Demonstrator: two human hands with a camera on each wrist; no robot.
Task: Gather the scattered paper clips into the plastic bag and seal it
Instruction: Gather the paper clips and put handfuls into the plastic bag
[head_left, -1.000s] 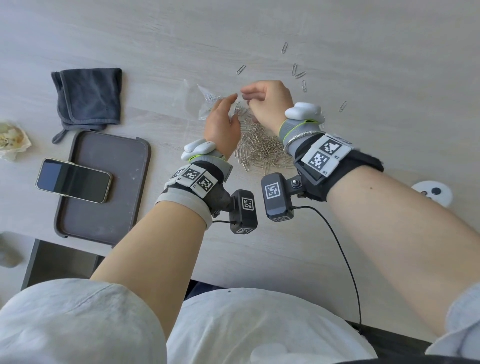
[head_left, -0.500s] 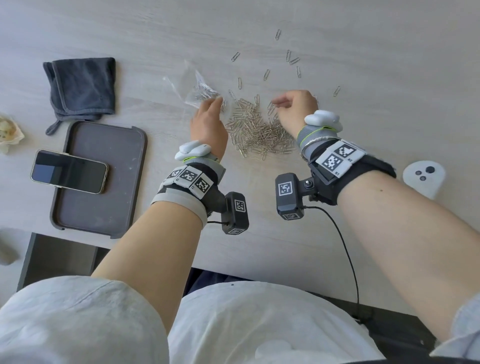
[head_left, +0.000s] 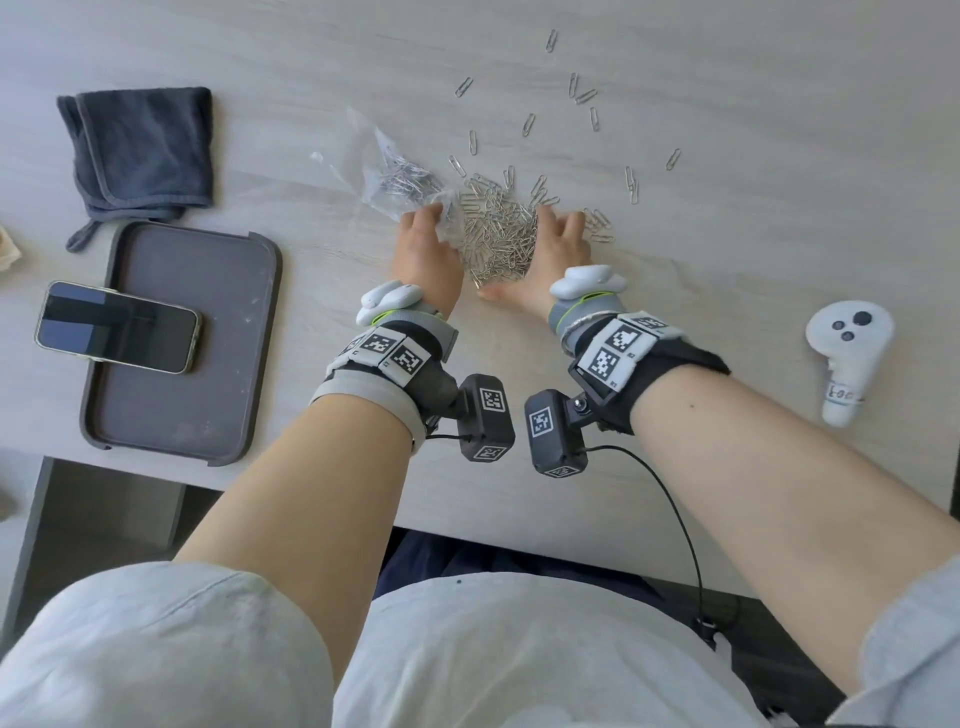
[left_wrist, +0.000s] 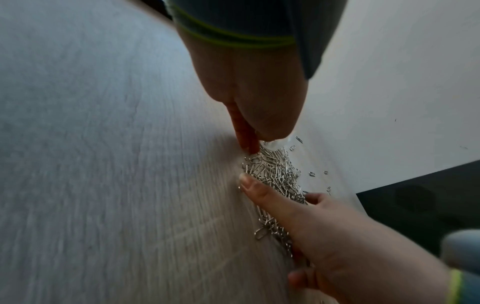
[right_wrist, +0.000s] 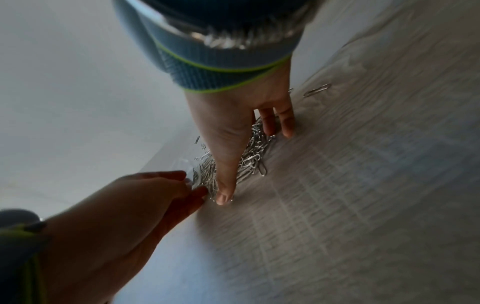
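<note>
A heap of silver paper clips lies on the pale wooden table. A clear plastic bag with some clips inside lies just left of the heap, mouth toward it. My left hand pinches the bag's mouth edge against the heap's left side; the left wrist view shows its fingers down at the clips. My right hand rests open on the table, fingers cupped round the heap's right side and thumb along its near edge. Several loose clips lie scattered beyond.
A folded grey cloth lies at the far left. Nearer me is a dark tray with a phone partly on it. A white controller lies at the right. The table's near edge runs under my forearms.
Both hands came down from above the heap to the table. The bag went from lifted to lying flat. My right hand left the bag's mouth and spread open against the heap.
</note>
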